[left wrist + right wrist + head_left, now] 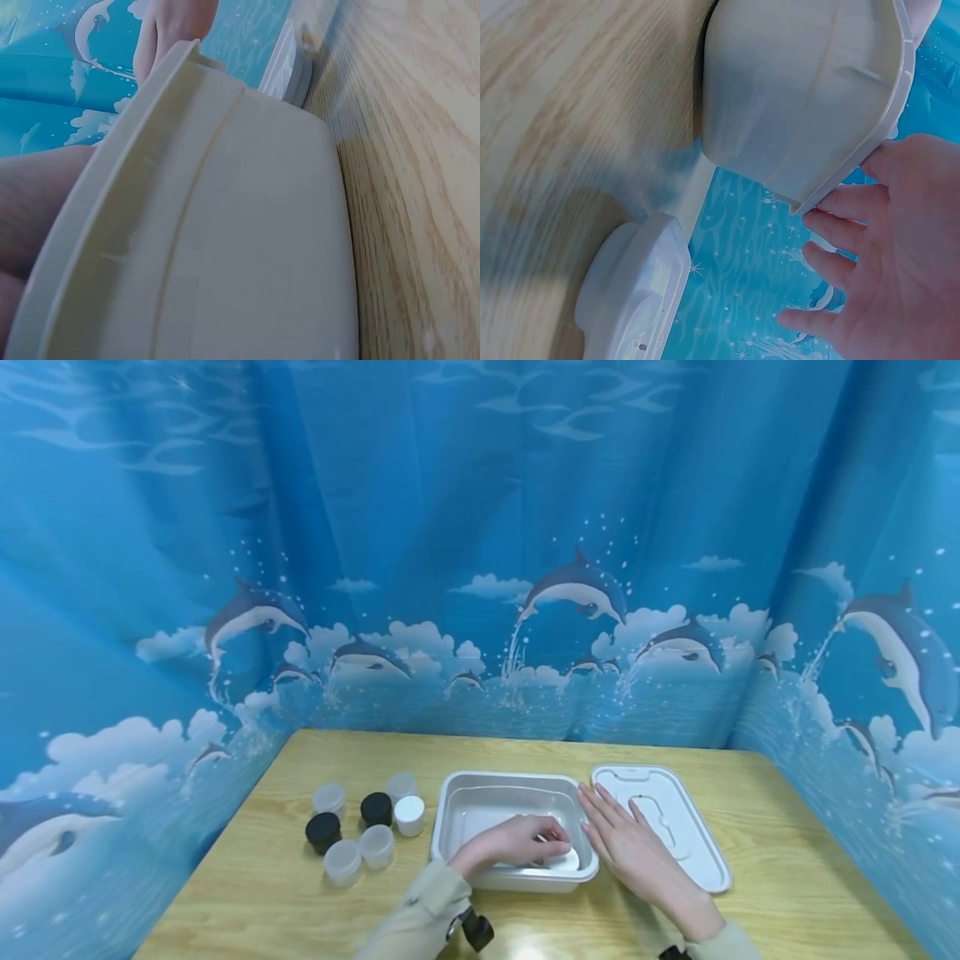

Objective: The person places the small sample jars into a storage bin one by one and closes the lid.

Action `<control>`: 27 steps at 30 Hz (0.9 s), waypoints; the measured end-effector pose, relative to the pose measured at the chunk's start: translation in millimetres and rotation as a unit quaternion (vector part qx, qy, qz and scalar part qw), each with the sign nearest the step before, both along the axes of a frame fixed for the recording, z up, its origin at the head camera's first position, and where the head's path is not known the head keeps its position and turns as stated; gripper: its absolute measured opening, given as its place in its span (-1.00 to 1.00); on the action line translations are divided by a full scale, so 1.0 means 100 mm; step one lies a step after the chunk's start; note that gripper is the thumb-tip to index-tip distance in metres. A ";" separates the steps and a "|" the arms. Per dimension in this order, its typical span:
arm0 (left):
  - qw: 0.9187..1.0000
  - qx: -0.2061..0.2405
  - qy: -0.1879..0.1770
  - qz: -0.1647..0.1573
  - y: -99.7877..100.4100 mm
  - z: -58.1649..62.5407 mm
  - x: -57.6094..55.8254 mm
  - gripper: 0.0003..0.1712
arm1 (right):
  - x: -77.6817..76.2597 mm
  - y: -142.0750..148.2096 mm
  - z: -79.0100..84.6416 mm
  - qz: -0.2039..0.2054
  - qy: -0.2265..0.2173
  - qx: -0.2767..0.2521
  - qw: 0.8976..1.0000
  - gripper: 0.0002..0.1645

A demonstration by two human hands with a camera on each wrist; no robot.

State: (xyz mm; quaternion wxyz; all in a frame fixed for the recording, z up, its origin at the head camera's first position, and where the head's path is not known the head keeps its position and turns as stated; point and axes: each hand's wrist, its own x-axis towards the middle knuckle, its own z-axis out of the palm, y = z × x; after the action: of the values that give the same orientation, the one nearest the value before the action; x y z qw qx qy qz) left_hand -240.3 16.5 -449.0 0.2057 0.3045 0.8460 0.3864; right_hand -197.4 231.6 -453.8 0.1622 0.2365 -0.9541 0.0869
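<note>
Tub [510,793] lies lengthwise left-right, white lid [565,862] facing up at left hand [517,841], fingers' grip unclear; right hand [633,850] straight-fingered alongside

A blue, ocean-print curtain [420,527] hangs behind and along both sides of a pale wood-grain table [795,860], its vertical folds showing. At center, a printed gray-and-white dolphin [573,589] arcs above the scene, water trailing from its tail; a 2nd large dolphin [255,614] leaps at left and a 3rd [900,652] at right. Smaller dolphins skim the printed water between white clouds [423,639], while pale ripple lines [525,402] cross the top. Light glares off the tabletop at the bottom edge. In the right wrist view, white starbursts [696,268] dot the blue fabric; in the left wrist view, a printed dolphin [90,30] appears at upper left.
</note>
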 end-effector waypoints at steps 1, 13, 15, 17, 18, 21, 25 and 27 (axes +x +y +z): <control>1.000 -0.006 0.011 0.000 -0.01 0.00 0.00 -0.71 | 0.00 0.00 0.00 -0.001 -0.001 0.000 1.000 -0.38; 0.989 0.134 0.018 0.068 -0.22 0.12 -0.02 -0.60 | 0.01 -0.01 0.03 -0.004 -0.015 -0.005 1.000 -0.38; 0.983 0.169 -0.002 0.077 -0.26 0.13 -0.02 -0.59 | 0.02 -0.01 0.02 -0.005 -0.015 -0.007 1.000 -0.38; 0.977 0.194 -0.005 0.089 -0.30 0.14 -0.02 -0.58 | 0.02 -0.01 0.02 -0.006 -0.014 -0.007 1.000 -0.38; 0.974 0.205 -0.004 0.094 -0.32 0.15 -0.02 -0.58 | 0.01 0.00 0.02 -0.007 -0.014 -0.007 1.000 -0.38; 0.968 0.224 0.008 0.112 -0.39 0.16 -0.02 -0.56 | 0.01 0.00 0.02 -0.009 -0.012 -0.006 1.000 -0.38; 0.962 0.234 0.021 0.136 -0.52 0.18 0.00 -0.57 | 0.01 -0.01 0.02 -0.008 -0.016 -0.007 1.000 -0.37; 0.960 0.236 0.033 0.148 -0.60 0.18 0.01 -0.57 | 0.01 -0.01 0.02 -0.008 -0.019 -0.007 1.000 -0.38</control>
State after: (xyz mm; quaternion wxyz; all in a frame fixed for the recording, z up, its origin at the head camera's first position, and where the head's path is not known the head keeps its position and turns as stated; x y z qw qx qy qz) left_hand -239.3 -43.0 -430.8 0.0406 0.2286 0.7724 0.5912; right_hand -196.2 230.6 -452.0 0.1465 0.2260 -0.9582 0.0967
